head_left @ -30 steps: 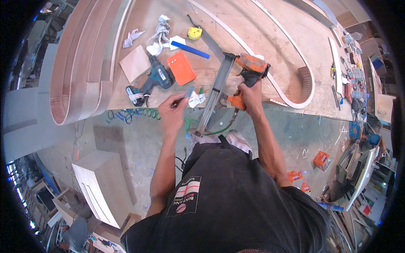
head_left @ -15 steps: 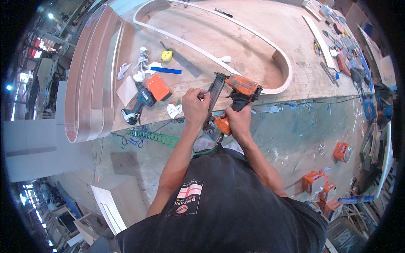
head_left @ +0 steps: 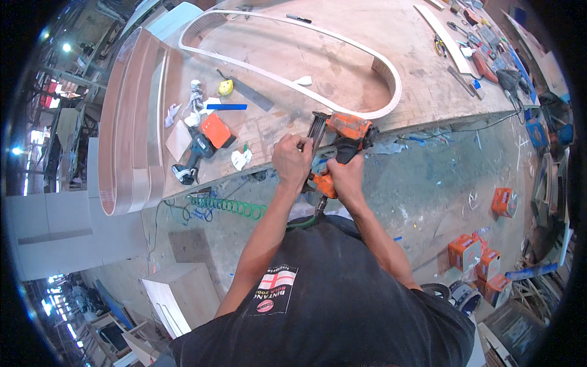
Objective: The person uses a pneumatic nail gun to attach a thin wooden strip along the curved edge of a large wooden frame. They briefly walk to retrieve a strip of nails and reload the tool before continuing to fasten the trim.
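An orange and black air nail gun (head_left: pixel 348 127) is held over the near edge of the wooden table. My right hand (head_left: pixel 347 175) wraps round its dark handle. Against the narrow metal magazine, my left hand (head_left: pixel 292 158) is closed, fingertips pinched at the rail; any small piece between them is hidden. A green air hose (head_left: pixel 304 224) joins the gun's lower end, close to my shirt. Just beyond the gun, a long rounded loop frame (head_left: pixel 384 73) of pale bent wood lies on the tabletop.
Left of my hands lie a cordless drill (head_left: pixel 200 145), an orange box (head_left: pixel 217 130), a yellow tape measure (head_left: pixel 225 87) and crumpled paper (head_left: pixel 241 159). Stacked curved wood panels (head_left: pixel 125 122) stand at the table's left end. Orange boxes (head_left: pixel 465 252) sit on the floor at right.
The table and its contents have shifted left in view as the head turned. My left hand has come lower along the magazine and sits nearer the gun's handle. My right hand keeps its grip.
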`<state>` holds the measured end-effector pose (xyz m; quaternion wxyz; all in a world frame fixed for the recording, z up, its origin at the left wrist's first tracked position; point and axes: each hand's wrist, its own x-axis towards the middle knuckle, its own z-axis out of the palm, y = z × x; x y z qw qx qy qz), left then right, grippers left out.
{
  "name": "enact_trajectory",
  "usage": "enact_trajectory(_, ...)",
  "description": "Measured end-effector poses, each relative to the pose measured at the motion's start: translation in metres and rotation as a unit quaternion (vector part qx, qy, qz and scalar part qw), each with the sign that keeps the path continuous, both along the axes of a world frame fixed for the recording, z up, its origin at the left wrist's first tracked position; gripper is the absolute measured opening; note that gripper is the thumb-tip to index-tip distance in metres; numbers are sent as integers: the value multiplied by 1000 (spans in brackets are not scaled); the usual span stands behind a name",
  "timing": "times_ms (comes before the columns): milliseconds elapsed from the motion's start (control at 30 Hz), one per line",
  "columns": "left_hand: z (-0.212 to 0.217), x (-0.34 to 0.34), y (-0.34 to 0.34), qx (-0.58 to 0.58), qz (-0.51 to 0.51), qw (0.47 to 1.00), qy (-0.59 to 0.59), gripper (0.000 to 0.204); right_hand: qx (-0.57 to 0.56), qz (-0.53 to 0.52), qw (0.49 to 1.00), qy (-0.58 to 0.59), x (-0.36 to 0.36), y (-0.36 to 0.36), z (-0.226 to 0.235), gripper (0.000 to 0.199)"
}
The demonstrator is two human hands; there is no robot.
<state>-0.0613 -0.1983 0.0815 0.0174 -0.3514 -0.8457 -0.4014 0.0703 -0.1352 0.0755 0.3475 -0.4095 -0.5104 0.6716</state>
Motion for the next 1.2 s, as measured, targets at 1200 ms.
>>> enact_trajectory(1200, -7, -30, -9, 37, 9, 999, 38, 20, 95, 7, 992, -86, -25, -18, 9, 29)
